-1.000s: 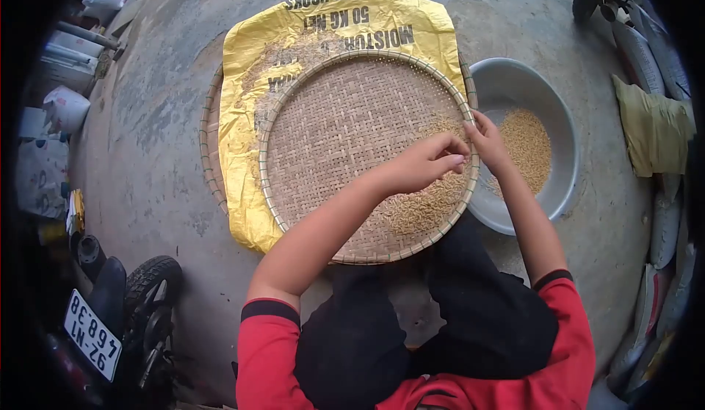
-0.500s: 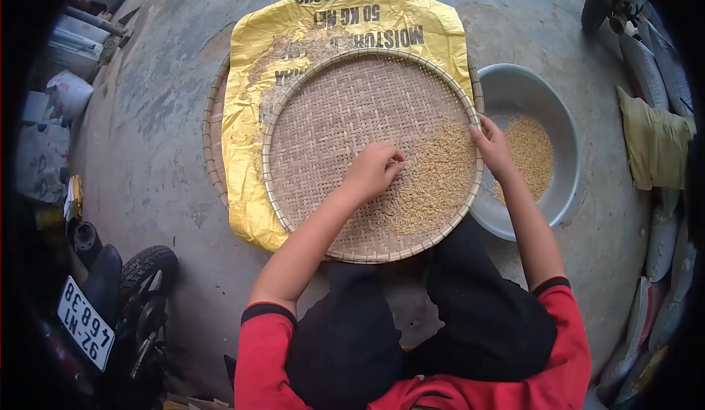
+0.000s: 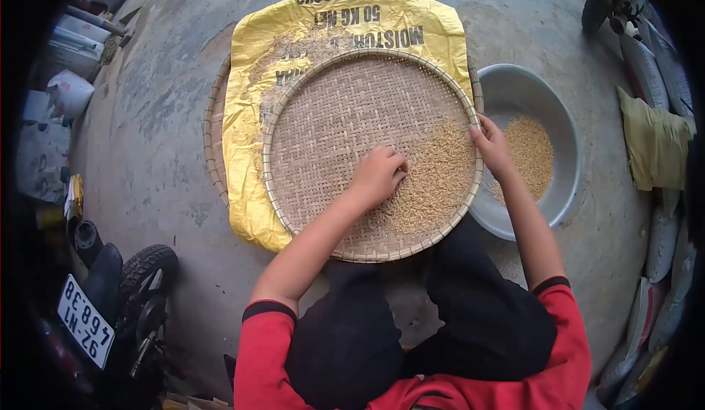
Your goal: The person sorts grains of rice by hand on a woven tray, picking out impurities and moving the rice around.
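Note:
A round woven tray (image 3: 330, 116) lies partly over a yellow sack (image 3: 246, 153), with unhusked grain (image 3: 440, 182) spread across its right part. My left hand (image 3: 380, 175) is over the tray at the left edge of the grain, its fingers curled together; anything between the fingertips is hidden. At the tray's right side my right hand (image 3: 492, 145) grips the rim, fingers outside and partly out of sight. Beside that hand stands a grey metal basin (image 3: 567, 153) with more grain (image 3: 530, 153) in it.
Another woven tray (image 3: 214, 138) shows from under the yellow sack. At the lower left is a motorbike with a number plate (image 3: 86, 322). Filled sacks (image 3: 664, 241) line the right side, and a yellow-green bag (image 3: 655, 142) rests on them. White containers (image 3: 71, 92) stand at the left.
My left hand has shifted slightly right and down, closer against the grain, and its fingers look more tucked in. My right hand keeps its place on the rim.

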### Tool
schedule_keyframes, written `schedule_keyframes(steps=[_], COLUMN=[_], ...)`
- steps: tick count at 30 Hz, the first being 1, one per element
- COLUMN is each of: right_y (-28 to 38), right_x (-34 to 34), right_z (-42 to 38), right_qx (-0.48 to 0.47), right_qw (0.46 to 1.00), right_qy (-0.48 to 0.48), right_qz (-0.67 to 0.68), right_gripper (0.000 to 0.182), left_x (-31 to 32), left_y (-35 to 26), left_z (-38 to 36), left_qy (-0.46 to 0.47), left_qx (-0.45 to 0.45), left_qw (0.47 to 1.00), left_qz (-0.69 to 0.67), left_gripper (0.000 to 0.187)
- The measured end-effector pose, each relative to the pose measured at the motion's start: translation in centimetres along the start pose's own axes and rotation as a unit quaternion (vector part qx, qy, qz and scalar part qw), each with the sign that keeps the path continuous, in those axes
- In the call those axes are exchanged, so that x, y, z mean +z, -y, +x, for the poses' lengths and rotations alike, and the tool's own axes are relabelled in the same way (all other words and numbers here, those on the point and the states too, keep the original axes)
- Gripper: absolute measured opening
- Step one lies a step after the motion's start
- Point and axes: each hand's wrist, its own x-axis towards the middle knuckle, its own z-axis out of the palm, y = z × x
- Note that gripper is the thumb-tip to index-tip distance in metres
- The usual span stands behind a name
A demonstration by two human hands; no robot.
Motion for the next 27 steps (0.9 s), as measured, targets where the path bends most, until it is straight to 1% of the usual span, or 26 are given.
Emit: schedule_keyframes(steps=[2, 4, 6, 9, 13, 15, 19, 21, 27], right_y=[-0.2, -0.3, -0.1, -0.3, -0.4, -0.2, -0.2, -0.1, -0.2], right_x=[-0.1, -0.2, 0.0, 0.0, -0.2, 0.0, -0.1, 0.0, -0.1], right_z=[0.1, 0.1, 0.0, 0.0, 0.2, 0.1, 0.1, 0.0, 0.1], right_qx=[0.005, -0.002, -0.006, -0.009, 0.006, 0.004, 0.001, 0.0, 0.003], right_qw=[1.0, 1.0, 1.0, 1.0, 1.0, 1.0, 1.0, 1.0, 1.0], right_qy=[-0.001, 0.019, 0.012, 0.009, 0.015, 0.013, 0.013, 0.01, 0.012], right_qz=[-0.006, 0.011, 0.018, 0.021, 0.006, 0.011, 0.01, 0.014, 0.012], right_gripper=[0.05, 0.049, 0.049, 0.049, 0.048, 0.048, 0.049, 0.049, 0.048], left_x=[0.1, 0.3, 0.5, 0.5, 1.0, 1.0, 1.1, 1.1, 1.4], left_y=[0.0, 0.0, -0.1, -0.4, -0.1, -0.3, -0.4, -0.4, -0.6], left_z=[0.0, 0.0, -0.1, -0.1, -0.1, 0.0, 0.0, -0.1, 0.0], left_qy=[-0.004, -0.009, -0.021, -0.024, -0.046, -0.037, -0.038, -0.047, -0.055], left_qx=[0.01, 0.02, 0.039, 0.039, 0.027, -0.006, 0.005, 0.027, 0.033], left_qw=[1.0, 1.0, 0.998, 0.997, 0.998, 0.999, 0.999, 0.998, 0.998], left_qz=[0.007, 0.014, 0.048, 0.061, 0.016, -0.009, 0.0, 0.015, 0.028], left_gripper=[0.01, 0.009, 0.01, 0.01, 0.01, 0.012, 0.014, 0.015, 0.014])
